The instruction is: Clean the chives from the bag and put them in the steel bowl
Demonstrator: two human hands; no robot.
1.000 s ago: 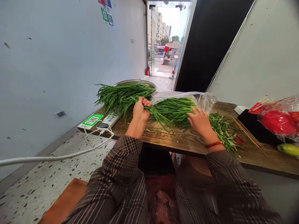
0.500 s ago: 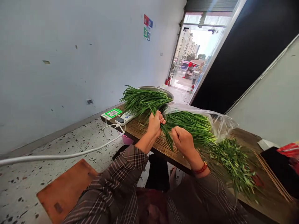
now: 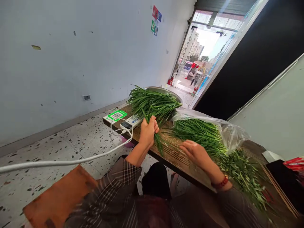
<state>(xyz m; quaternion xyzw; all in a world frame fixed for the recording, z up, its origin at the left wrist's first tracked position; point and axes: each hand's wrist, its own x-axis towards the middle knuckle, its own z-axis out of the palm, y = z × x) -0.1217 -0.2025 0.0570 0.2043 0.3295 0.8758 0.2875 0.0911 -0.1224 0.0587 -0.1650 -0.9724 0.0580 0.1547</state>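
Note:
My left hand (image 3: 147,131) is closed around a small bunch of green leafy stalks (image 3: 158,144), whose ends stick out above and below the fist. To its right, my right hand (image 3: 193,152) hovers over the table edge with its fingers loosely extended; no stalks show in it. A large heap of long green stalks (image 3: 154,103) rests across a metal basin (image 3: 177,97). More stalks (image 3: 201,134) lie partly inside a clear plastic bag (image 3: 235,134). Loose leaves and trimmings (image 3: 244,175) are piled at the right of the wooden table (image 3: 173,150).
A green QR card (image 3: 116,116) and a white device (image 3: 130,123) with a white cable (image 3: 83,161) are at the table's left end. Thin sticks (image 3: 280,190) lie at the right. A brown board (image 3: 60,196) is low on the left. A person (image 3: 198,74) is outside the doorway.
My left hand has moved left with the bunch. My right hand has shifted right and lower, and its fingers have loosened from a fist. The view has tilted a little.

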